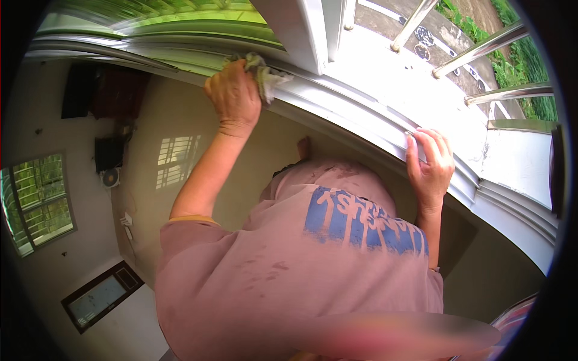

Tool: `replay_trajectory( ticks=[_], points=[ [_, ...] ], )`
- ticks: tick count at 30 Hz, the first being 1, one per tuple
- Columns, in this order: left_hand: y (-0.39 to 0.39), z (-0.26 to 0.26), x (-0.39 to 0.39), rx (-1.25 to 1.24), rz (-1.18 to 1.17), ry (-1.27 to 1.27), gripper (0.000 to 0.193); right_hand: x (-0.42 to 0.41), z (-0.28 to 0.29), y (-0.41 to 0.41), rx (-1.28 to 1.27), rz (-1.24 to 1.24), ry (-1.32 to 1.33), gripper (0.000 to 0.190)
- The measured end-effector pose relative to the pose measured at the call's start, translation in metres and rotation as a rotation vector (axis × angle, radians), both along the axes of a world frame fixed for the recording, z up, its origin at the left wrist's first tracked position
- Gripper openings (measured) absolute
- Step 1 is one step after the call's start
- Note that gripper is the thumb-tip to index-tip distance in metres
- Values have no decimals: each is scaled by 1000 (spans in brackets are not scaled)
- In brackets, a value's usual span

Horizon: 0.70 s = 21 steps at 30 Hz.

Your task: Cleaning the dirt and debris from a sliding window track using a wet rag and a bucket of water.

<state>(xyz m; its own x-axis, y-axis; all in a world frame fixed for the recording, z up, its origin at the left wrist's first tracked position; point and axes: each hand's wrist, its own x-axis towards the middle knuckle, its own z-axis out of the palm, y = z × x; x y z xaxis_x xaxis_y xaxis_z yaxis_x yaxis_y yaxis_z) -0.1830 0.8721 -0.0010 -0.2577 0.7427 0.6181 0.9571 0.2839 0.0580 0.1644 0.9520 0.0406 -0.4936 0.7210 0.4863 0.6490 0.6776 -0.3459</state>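
Observation:
My left hand [237,94] is closed around a crumpled, dirty grey-white cloth [266,79]. The cloth lies against the bottom track of a white-framed sliding window [329,97], just left of the upright sash frame [300,31]. Farther right along the same track is my right hand [431,162]. Its thumb and bent index finger touch the track's raised rib, and a small pale spot shows at their tips. I cannot tell whether they pinch something there.
Metal railing bars [478,52] rise from the sunlit outer ledge [384,67]. Green-tinted window glass [180,20] fills the upper left. Below the sill is a shiny tiled floor [180,131]. A fan-like device [109,177] and a dark-framed door [101,298] appear in the room at left.

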Motion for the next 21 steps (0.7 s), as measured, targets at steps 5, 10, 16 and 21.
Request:
replay_trajectory(
  ticks=[5, 10, 16, 21],
  points=[
    [-4, 15, 43, 12, -133, -55, 25, 0, 1, -1, -27, 10, -12, 10],
    [-8, 23, 32, -10, -239, -203, 25, -3, 3, -3, -40, -10, -36, 11],
    [-4, 27, 58, -3, -545, -372, 29, -5, 1, -3, -23, -50, -26, 11],
    [5, 26, 87, -52, -780, -359, 32, 0, -2, -5, 43, -114, 30, 10]
  ],
)
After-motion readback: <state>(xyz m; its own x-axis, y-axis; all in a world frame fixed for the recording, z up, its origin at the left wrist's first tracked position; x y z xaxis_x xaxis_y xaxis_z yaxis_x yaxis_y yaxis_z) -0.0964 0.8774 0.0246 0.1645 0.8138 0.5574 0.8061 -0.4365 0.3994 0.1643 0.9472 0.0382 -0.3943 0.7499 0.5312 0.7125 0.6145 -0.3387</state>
